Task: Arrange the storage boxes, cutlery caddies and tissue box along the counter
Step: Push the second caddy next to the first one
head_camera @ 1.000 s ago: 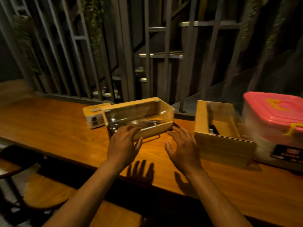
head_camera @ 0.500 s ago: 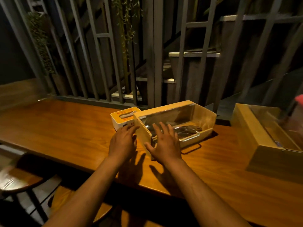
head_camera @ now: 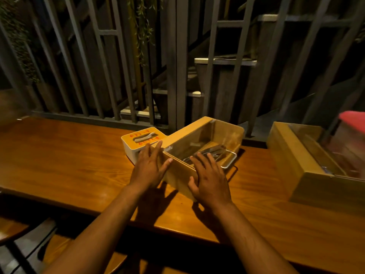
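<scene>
A wooden cutlery caddy (head_camera: pixel 227 133) with a clear front and metal cutlery inside stands askew in the middle of the wooden counter (head_camera: pixel 65 159). My left hand (head_camera: pixel 148 167) lies flat, fingers spread, at the caddy's near left corner, touching the white and yellow tissue box (head_camera: pixel 138 143) beside it. My right hand (head_camera: pixel 207 182) rests open against the caddy's near end panel. A second wooden caddy (head_camera: pixel 296 165) stands further right. A pink-lidded storage box (head_camera: pixel 351 119) shows at the right edge, blurred.
Grey vertical slats (head_camera: pixel 110 76) and a low rail run along the counter's far edge, with stairs behind. Round wooden stools (head_camera: pixel 11 228) stand below the near edge at the left. The counter stretches bare to the left of the tissue box.
The caddy has swung so its near end points toward me, pushed up against the tissue box. Both hands moved onto that end. The view turned left, so the pink box slid to the edge.
</scene>
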Available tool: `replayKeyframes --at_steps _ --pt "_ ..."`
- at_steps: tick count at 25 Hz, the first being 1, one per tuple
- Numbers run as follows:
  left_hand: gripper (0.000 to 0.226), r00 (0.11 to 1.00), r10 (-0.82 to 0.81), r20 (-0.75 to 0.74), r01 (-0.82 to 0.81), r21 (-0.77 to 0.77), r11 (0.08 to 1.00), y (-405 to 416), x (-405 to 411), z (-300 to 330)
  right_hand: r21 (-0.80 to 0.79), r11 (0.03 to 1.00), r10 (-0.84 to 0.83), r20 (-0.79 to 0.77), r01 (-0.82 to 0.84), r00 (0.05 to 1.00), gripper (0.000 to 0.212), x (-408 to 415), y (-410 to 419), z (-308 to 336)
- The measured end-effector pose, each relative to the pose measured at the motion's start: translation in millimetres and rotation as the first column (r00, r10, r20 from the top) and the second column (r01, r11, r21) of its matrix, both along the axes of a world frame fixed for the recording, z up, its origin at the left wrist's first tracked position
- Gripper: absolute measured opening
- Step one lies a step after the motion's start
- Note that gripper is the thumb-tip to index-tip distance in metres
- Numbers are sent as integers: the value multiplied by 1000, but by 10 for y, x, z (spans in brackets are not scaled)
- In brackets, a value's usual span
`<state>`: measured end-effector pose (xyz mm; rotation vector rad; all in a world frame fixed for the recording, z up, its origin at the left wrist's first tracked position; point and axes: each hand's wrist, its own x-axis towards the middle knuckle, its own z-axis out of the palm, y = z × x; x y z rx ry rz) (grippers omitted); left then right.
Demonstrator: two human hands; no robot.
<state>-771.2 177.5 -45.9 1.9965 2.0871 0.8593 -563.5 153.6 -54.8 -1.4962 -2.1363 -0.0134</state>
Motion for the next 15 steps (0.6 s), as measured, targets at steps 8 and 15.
replayKeyframes --at_steps 8,15 --pt "89 998 -21 -53 20 -26 999 -145 397 -76 -22 996 -85 -250 82 965 67 403 -177 -180" --pt "83 997 -11 -76 12 0 1000 -376 811 -72 51 988 -120 -338 146 933 68 703 -385 -252"
